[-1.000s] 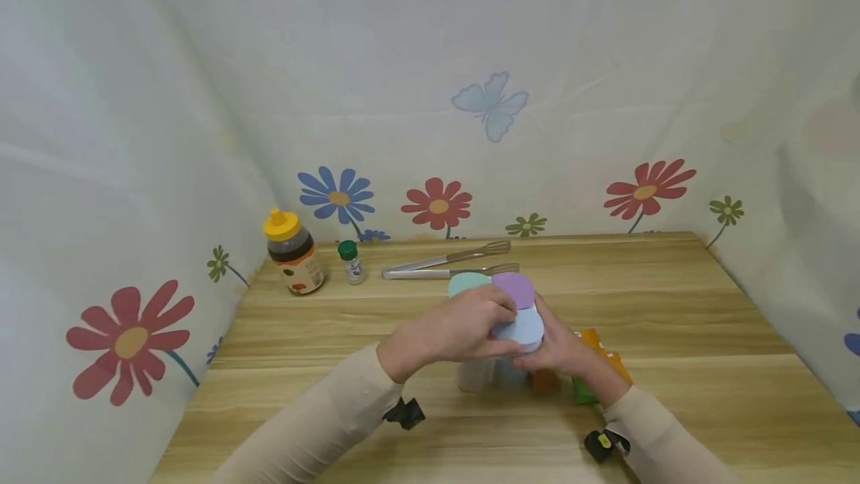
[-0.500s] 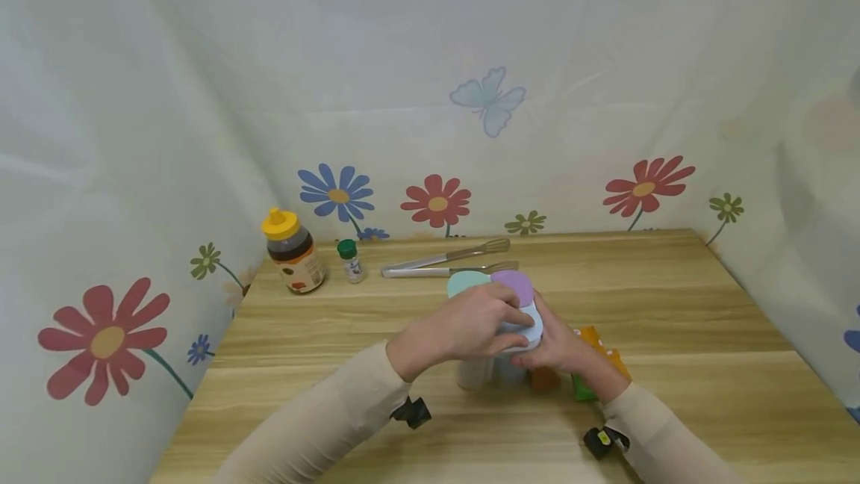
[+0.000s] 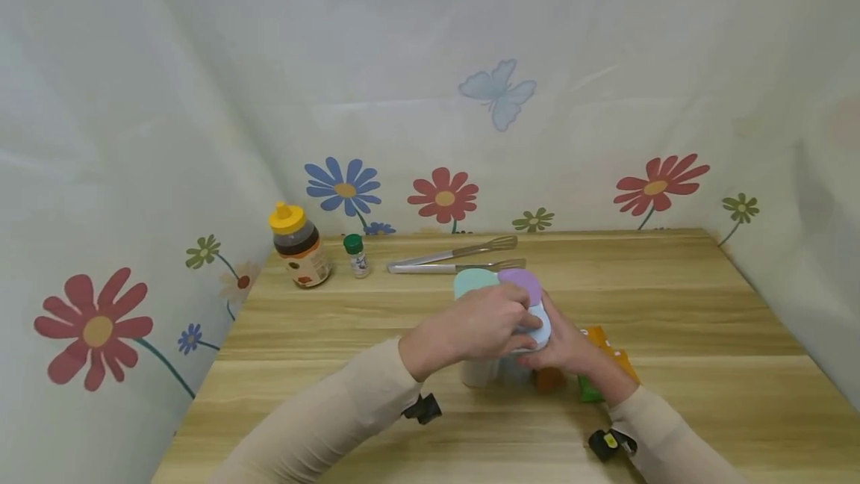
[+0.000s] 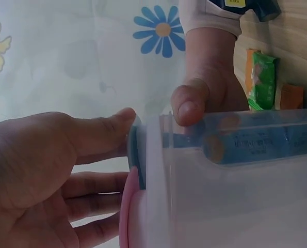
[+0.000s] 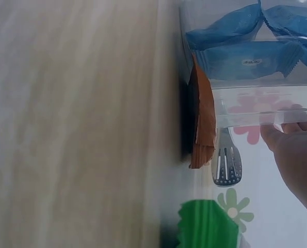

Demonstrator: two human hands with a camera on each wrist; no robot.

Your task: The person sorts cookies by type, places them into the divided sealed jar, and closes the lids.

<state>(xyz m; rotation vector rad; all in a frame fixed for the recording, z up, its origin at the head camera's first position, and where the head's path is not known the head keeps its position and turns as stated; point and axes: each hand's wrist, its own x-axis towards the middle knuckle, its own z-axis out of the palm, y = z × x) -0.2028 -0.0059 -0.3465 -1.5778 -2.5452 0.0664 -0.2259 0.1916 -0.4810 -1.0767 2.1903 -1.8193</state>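
left hand [image 3: 480,326]: fingers curled over the pale blue lid [image 3: 537,329], thumb on its edge, so this grip is clamped on the lid
right hand [image 3: 561,346]: wrapped round the clear container [image 3: 493,372] from the far side, grasping it, thumb pressed on the wall in the left wrist view
where it sits: container stands on the bench [image 3: 672,305], mid-front, between both hands
inside: blue-wrapped snacks [image 5: 246,57], two that I can make out
lids: three showing, teal [image 3: 470,281], purple [image 3: 520,284], pale blue
doing it well: I'd guess keep the container pinned flat with the right, work the lid evenly, don't tip it
loose packets by the right wrist: one orange [image 3: 608,346], one green [image 3: 590,391], one brown [image 3: 549,379]
back of bench: one honey bottle [image 3: 299,245], one small green-capped jar [image 3: 356,255], one pair of tongs [image 3: 457,260]
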